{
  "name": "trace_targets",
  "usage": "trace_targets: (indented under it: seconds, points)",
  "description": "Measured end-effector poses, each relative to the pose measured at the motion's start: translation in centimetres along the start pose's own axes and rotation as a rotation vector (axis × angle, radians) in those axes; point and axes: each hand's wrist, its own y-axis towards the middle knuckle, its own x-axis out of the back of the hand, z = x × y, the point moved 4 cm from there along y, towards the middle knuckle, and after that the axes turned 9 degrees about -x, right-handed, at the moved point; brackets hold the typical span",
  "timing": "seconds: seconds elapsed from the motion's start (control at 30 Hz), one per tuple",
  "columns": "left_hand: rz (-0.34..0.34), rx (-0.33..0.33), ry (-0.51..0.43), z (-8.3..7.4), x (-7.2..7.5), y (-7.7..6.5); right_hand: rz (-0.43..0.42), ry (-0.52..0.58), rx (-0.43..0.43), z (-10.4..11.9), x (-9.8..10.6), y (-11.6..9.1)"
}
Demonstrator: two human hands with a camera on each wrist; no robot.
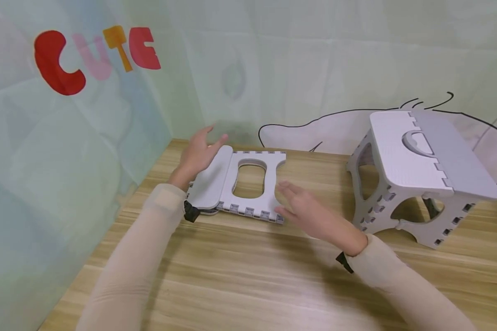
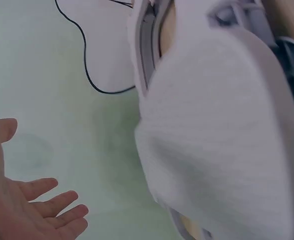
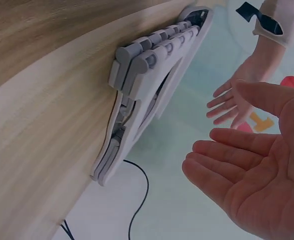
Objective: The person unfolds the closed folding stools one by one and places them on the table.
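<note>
A white and grey folding step stool [image 1: 270, 177] lies folded flat on the wooden table, with an oval opening in its leg panel. Over its left end hovers my left hand [image 1: 199, 154], fingers spread and holding nothing. To the right of the stool, my right hand [image 1: 304, 207] is held in the air with its fingers extended. The right wrist view shows the right palm [image 3: 252, 175] bare, apart from the folded stool [image 3: 152, 75]. In the left wrist view the left fingers [image 2: 56, 205] are also away from the stool's white top [image 2: 212, 135].
A second folding stool [image 1: 406, 156], unfolded and upright, stands on the table [image 1: 248, 276] at the right. Fabric backdrops rise behind and to the left, the left one bearing coloured letters [image 1: 145, 48].
</note>
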Motion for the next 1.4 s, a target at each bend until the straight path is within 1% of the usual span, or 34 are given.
trace_targets:
  seconds: [0.1,0.17,0.4,0.57,0.73,0.87,0.97,1.1,1.23,1.4]
  points:
    - [0.002,0.039,0.009,1.2,0.2,-0.4,-0.008,0.008,0.034,-0.2,-0.5,0.3]
    - [0.005,0.061,0.020,1.9,0.3,-0.7,-0.002,-0.002,0.038,-0.3,-0.8,0.5]
    - [0.041,0.100,0.070,4.0,0.3,-1.5,0.071,0.013,-0.007,-0.2,-2.4,1.4]
    - [0.058,0.165,0.055,5.4,0.3,-2.1,0.088,0.037,-0.009,0.1,-3.7,1.8]
    - [0.077,0.195,0.007,6.5,0.1,-2.8,0.130,0.019,-0.018,0.1,-4.9,2.1]
    - [0.115,0.211,-0.006,7.2,-0.4,-3.3,0.153,-0.003,0.014,0.2,-5.6,2.4]
    - [0.135,0.212,0.016,7.6,-0.7,-3.5,0.148,-0.026,0.053,0.4,-6.0,2.6]
    - [0.141,0.208,0.042,8.0,-1.0,-3.6,0.135,-0.065,0.083,0.6,-6.6,3.0]
    - [0.148,0.217,0.035,8.4,-1.2,-3.7,0.142,-0.075,0.086,0.5,-7.1,3.3]
    - [0.147,0.228,0.025,8.1,-1.2,-3.9,0.165,-0.067,0.087,0.4,-7.6,3.5]
